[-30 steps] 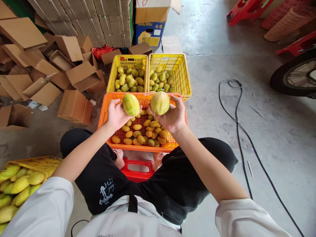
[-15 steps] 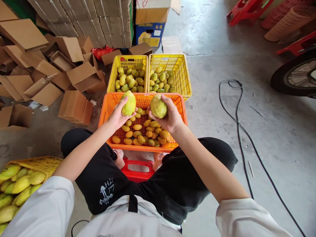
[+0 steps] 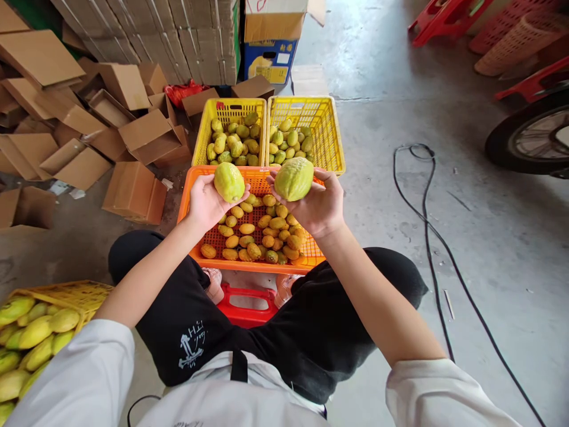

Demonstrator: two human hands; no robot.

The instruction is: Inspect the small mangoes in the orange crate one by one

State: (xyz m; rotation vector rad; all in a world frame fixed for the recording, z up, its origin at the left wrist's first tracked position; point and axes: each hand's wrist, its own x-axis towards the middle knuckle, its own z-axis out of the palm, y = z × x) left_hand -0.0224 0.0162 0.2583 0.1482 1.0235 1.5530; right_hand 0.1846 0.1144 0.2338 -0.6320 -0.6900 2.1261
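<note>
My left hand (image 3: pixel 208 201) cradles a yellow-green, papaya-like fruit (image 3: pixel 229 182) on its palm and fingers. A slightly larger, ridged yellow-green fruit (image 3: pixel 294 179) rests in my right hand (image 3: pixel 320 204), the thumb along its side. Both fruits are raised side by side, a small gap between them. Beneath my hands stands an orange crate (image 3: pixel 255 267) holding smaller orange-yellow fruits (image 3: pixel 246 229), partly hidden by my palms and wrists. Behind it, a yellow crate (image 3: pixel 200 133) and a second yellow crate (image 3: pixel 331 127) hold green-yellow fruits.
A tilted yellow crate (image 3: pixel 89 293) of larger yellow fruits stands at lower left. Loose cardboard boxes (image 3: pixel 133 193) cover the floor at left. A red stool (image 3: pixel 249 317) is between my feet. A black cable (image 3: pixel 424 216) and a wheel (image 3: pixel 528 133) are at right.
Both fruits have been turned in my hands. From half a second ago, my fingers have gone from wrapped grips to opener, palm-up holds, and my hands have moved slightly apart.
</note>
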